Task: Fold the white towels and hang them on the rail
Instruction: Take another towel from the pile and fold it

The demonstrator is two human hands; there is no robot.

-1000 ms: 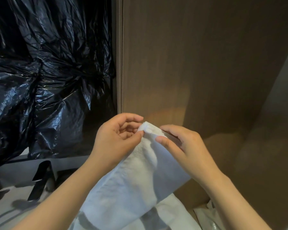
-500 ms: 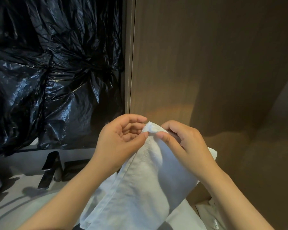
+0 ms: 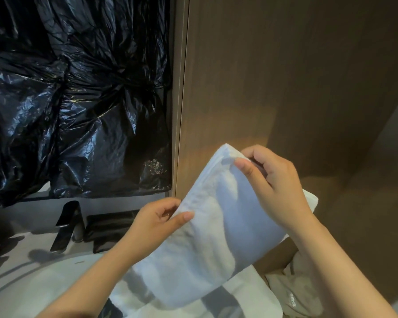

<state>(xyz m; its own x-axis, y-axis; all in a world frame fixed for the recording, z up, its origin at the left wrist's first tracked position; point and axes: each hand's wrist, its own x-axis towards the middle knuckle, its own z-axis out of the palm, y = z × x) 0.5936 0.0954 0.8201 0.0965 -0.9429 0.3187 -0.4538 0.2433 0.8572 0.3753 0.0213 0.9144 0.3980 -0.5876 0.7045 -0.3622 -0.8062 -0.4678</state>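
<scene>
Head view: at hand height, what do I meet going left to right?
black tap → dark rectangular object → left hand → white towel, pinched by both hands → right hand → wooden panel

A wood panel [image 3: 285, 88] rose just behind the right hand [image 3: 278, 182] and shut off the way ahead and rightward. Left of it, black plastic [image 3: 78, 111] closed the back. Open air lay left of the left hand [image 3: 156, 222], above a tap [image 3: 66, 226] and a dark tray [image 3: 112, 228] on the table [image 3: 21, 226]. Under the held towel [image 3: 216, 237], towels [image 3: 246, 292] lay heaped.
</scene>
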